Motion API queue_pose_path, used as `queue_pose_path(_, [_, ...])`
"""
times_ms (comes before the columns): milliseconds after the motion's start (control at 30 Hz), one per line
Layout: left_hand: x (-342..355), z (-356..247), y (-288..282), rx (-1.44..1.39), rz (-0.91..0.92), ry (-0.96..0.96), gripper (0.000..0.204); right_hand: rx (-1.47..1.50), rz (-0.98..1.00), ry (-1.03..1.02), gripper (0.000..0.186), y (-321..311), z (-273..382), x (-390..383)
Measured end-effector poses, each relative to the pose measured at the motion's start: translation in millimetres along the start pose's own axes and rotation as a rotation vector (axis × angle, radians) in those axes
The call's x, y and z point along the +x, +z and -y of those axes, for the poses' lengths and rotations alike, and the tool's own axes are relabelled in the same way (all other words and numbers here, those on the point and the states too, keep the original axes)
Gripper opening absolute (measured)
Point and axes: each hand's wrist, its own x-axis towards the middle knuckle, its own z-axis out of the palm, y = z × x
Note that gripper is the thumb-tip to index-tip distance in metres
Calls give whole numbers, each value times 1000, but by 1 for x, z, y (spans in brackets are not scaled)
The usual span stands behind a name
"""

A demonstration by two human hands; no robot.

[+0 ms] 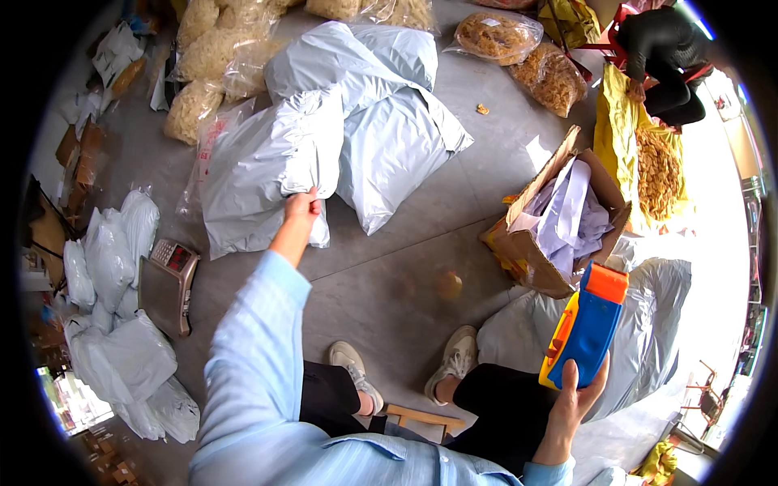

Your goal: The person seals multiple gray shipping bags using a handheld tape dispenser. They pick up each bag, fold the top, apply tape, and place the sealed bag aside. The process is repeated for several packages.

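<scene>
Left hand (303,204) pinches silver bag (267,166), contents hidden
Right hand (579,397) grips blue tool (593,324), lower end partly covered

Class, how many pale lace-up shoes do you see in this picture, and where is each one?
2. The left shoe and the right shoe are both on the wearer's feet, either side of the wooden bar. Others may be hidden among the bags.

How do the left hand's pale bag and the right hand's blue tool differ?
The pale bag is large and wrinkled; the blue tool is smaller and stiff-looking. The bag is whitish; the tool is blue, orange and yellow. Both are gripped, by the left hand and right hand respectively.
</scene>
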Motion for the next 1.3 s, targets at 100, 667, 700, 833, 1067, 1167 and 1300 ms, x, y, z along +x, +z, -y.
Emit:
queue_pose_path(100, [-80, -69, -2, 10, 281, 64, 14, 51, 82, 10, 49, -7, 4, -2])
queue_pose_path(667, [-365, 2, -31, -306, 325, -193, 17, 123, -82, -324, 28, -48, -19, -19])
queue_pose_path(700, [-315, 51, -81, -384, 557, -289, 18, 93, -82, -349, 28, -48, -19, -18])
queue_pose_path(833, [-359, 120, -107, -226, 252, -317, 43, 60, -56, -394, 28, -59, -28, -21])
queue_pose_path(1067, [-391, 104, -137, -492, 328, -464, 18, 329, 115, -406, 41, -71, 9, -108])
queue_pose_path(1167, [-413, 101, -137, -415, 125, -392, 14, 485, 290, -298, 50, -81, 18, -143])
queue_pose_path(1300, [-444, 82, -143, -104, 238, -99, 10, 491, 368, -40, 65, -98, 13, -170])
